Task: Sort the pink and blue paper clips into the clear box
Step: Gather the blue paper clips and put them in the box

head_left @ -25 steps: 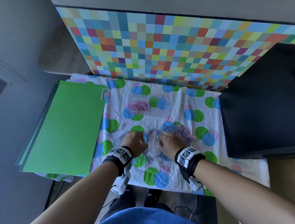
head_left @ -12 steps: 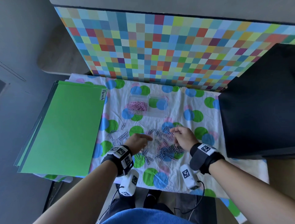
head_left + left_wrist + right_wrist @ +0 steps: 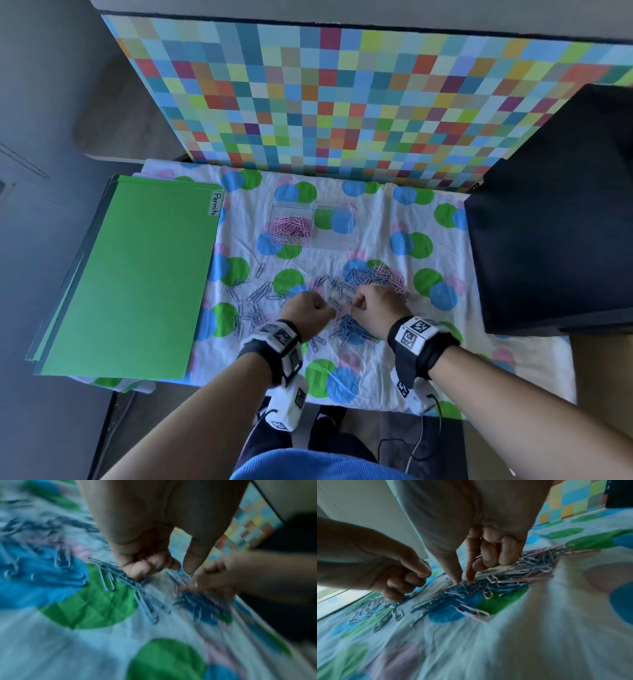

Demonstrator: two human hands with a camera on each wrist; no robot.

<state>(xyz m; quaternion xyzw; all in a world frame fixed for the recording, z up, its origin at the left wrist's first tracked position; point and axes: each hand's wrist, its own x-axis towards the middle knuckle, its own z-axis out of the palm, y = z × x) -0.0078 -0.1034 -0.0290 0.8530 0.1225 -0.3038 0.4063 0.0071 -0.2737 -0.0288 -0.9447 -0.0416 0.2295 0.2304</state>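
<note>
The clear box (image 3: 346, 245) stands at the back of the cloth; its left compartment holds pink paper clips (image 3: 292, 226) and its right one shows only the cloth. Blue paper clips (image 3: 255, 296) lie scattered at front left, and a mixed pink and blue pile (image 3: 510, 577) lies to the right. My left hand (image 3: 181, 570) is curled over the clips and pinches a blue clip between thumb and forefinger. My right hand (image 3: 464, 580) pinches into the pile's near edge, and a pink clip pokes out of its curled fingers (image 3: 489, 555). In the head view both fists, left hand (image 3: 308, 308) and right hand (image 3: 371, 303), sit close together.
A stack of green folders (image 3: 137, 274) labelled "Permits" lies along the left edge of the cloth. A tall black box (image 3: 555, 222) stands at the right. A checkered colourful board (image 3: 342, 102) closes off the back. The spotted cloth (image 3: 376, 380) hangs over the table's front edge.
My right hand has come back left from the far side of the pile toward the middle. My left hand has curled its outstretched finger in, and the two hands are close together again.
</note>
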